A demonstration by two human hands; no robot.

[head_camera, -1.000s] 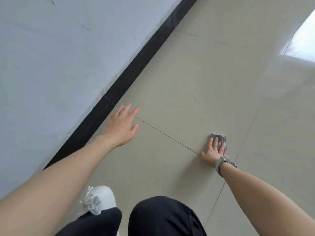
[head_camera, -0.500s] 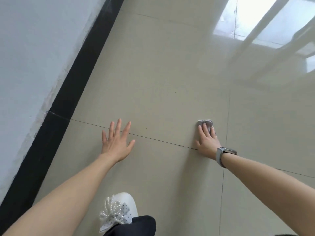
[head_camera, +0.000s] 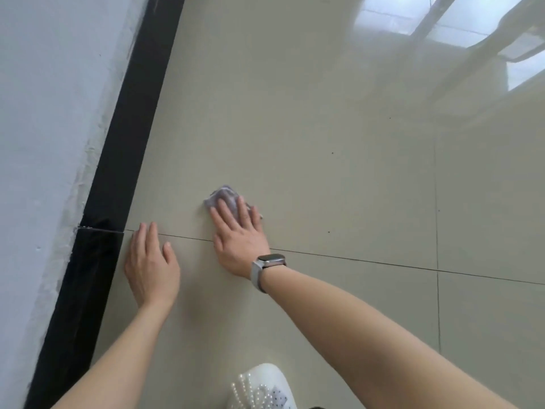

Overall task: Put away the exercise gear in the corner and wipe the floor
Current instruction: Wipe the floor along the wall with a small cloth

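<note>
The floor (head_camera: 324, 128) is taking nearly all of the view: glossy beige tiles, with window light reflecting on the far right. On the left a pale wall (head_camera: 53, 113) is running from far to near, and a black skirting board (head_camera: 118, 187) is edging it at the bottom.

The person is crouching low. The left hand (head_camera: 152, 265) is lying flat on the tile just beside the skirting, fingers straight and close together, holding nothing; it seems to be only supporting the body. The right hand (head_camera: 239, 240) is resting to the right of it, the two hands near each other but not touching. Its fingers are stretched out and are pressing the cloth (head_camera: 222, 197) down on the floor. Only the far part of this small grey cloth is showing, crumpled beyond the fingertips, a little past the dark grout line (head_camera: 383, 262).

A watch (head_camera: 269, 261) is sitting on the right wrist, and a white shoe (head_camera: 262, 385) with pearl beads is showing at the near edge.

I think the cloth is light and very soft, so it is bunching easily under the push. A flat palm over its middle is probably holding it best, since the shiny tile looks slippery. No exercise gear is appearing here.
</note>
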